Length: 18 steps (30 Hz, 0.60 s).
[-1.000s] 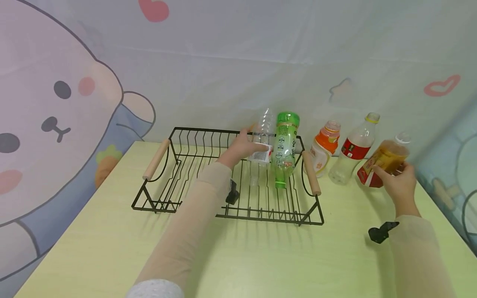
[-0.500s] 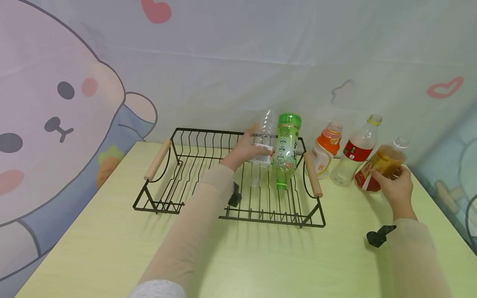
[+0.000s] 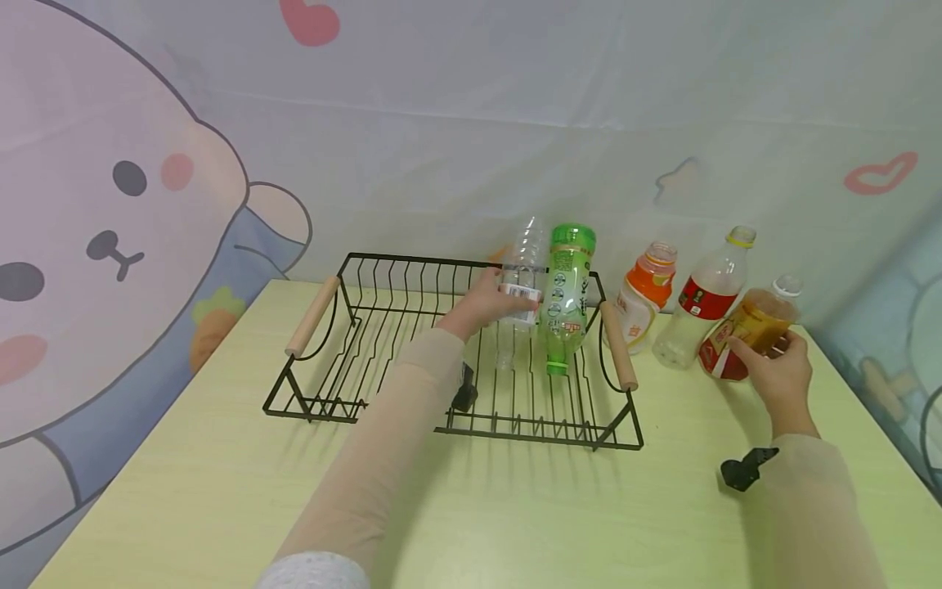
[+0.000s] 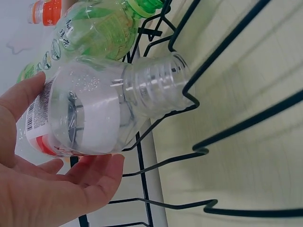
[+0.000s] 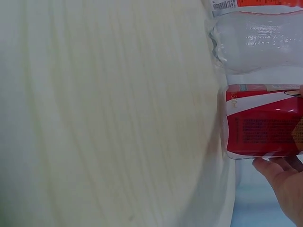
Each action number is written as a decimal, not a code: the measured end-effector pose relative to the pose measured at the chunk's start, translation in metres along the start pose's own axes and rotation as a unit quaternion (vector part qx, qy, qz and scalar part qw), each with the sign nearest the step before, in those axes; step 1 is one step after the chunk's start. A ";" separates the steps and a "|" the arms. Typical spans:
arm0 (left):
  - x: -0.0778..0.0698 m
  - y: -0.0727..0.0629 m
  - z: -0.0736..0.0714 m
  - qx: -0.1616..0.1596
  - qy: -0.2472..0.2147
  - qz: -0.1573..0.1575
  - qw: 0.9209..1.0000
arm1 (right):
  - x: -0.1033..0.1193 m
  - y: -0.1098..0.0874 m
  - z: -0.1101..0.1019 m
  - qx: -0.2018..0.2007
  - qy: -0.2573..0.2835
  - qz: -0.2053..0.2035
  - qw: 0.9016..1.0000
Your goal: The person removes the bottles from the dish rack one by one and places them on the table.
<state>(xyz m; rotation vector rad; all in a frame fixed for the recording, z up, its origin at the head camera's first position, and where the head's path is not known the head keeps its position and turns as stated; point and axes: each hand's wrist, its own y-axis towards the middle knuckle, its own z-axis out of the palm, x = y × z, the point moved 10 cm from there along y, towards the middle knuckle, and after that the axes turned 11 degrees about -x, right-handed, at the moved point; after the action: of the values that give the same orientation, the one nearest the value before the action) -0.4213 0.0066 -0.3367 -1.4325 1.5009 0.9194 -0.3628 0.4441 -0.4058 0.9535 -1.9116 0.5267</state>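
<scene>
My left hand (image 3: 489, 303) grips a clear plastic bottle (image 4: 90, 109), thumb on one side of its label and fingers on the other. The bottle leans neck-down in the black wire dish rack (image 3: 456, 427), its open mouth at the wires. Right beside it a green plastic bottle (image 3: 565, 294) also stands neck-down in the rack. At the right, my right hand (image 3: 782, 372) holds a red and yellow labelled drink bottle (image 3: 751, 331) around its body. That bottle is upright, slightly tilted, with its base at the table in the right wrist view.
Left of the held drink bottle stand a clear bottle with a red label (image 3: 705, 299) and an orange and white bottle (image 3: 642, 296). Wooden handles (image 3: 616, 345) flank the rack. A patterned cloth (image 3: 441, 164) hangs behind the table (image 3: 574, 523).
My right hand has shifted the red and yellow bottle slightly left, towards the red-labelled bottle. My left hand keeps its grip on the clear bottle, which has turned a little so its barcode shows.
</scene>
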 end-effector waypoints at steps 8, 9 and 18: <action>0.005 -0.001 0.002 0.008 0.022 -0.009 1.000 | -0.001 -0.001 0.000 -0.008 0.002 -0.001 1.000; 0.005 0.000 0.002 0.009 0.023 -0.012 1.000 | -0.002 -0.001 0.000 -0.009 0.004 0.000 1.000; 0.006 -0.001 0.001 0.009 0.016 -0.021 1.000 | 0.001 -0.006 0.003 -0.014 0.011 0.000 1.000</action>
<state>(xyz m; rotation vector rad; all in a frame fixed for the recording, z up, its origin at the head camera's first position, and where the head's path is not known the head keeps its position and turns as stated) -0.4205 0.0054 -0.3432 -1.4662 1.4939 0.8600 -0.3596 0.4379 -0.4063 0.9251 -1.8943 0.5081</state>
